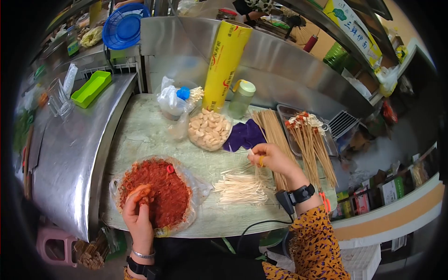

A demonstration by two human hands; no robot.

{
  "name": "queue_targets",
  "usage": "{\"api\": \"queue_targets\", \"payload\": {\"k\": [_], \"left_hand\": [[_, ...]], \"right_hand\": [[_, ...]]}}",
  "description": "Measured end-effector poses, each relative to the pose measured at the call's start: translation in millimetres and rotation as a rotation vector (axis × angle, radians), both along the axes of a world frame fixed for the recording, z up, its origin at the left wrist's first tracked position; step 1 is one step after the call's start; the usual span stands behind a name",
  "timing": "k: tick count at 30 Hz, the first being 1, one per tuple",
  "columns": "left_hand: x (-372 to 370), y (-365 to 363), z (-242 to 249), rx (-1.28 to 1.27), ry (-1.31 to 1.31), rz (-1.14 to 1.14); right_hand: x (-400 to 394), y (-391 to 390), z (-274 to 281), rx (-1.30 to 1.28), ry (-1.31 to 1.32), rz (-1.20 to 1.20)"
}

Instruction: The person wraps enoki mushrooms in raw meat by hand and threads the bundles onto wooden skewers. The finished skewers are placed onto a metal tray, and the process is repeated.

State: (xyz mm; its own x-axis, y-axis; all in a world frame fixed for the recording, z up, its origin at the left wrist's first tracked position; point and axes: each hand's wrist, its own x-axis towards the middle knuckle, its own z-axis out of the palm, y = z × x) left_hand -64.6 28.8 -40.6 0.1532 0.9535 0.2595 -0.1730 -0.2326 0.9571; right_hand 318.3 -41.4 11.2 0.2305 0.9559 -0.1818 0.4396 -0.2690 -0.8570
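My left hand (pixel 139 214) is over the near edge of a plastic bag of red chili paste (pixel 161 186). Its fingers are curled together and smeared red; whatever is between them is hidden. A small red ring-shaped item (pixel 170 169) lies on the paste. My right hand (pixel 275 161) is raised above the table, thumb and fingers pinched on a small whitish piece (pixel 250 152) too small to name. Just below and left of it lies a pile of thin white enoki mushrooms (pixel 240 189). Bare wooden skewers (pixel 268 128) lie behind and beside my right hand.
A metal tray (pixel 285 112) holds skewers with red and white tips (pixel 305 121). Farther back are a bag of pale pieces (pixel 210 129), a purple cloth (pixel 245 135), a yellow film roll (pixel 226 65) and a green bottle (pixel 242 100). A steel counter (pixel 88 154) stands left.
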Motion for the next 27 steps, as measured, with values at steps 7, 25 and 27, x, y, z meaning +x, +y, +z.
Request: {"api": "queue_targets", "payload": {"k": [7, 25, 27], "left_hand": [[-2, 0, -1, 0.016, 0.054, 0.002], [-1, 1, 0, -0.013, 0.011, -0.007], [-1, 0, 1, -0.036, -0.044, -0.026]], "right_hand": [[19, -10, 61, 0.331, -0.119, -0.254], [-47, 47, -50, 0.087, -0.877, 0.517], [-47, 51, -53, 0.066, -0.952, 0.548]]}}
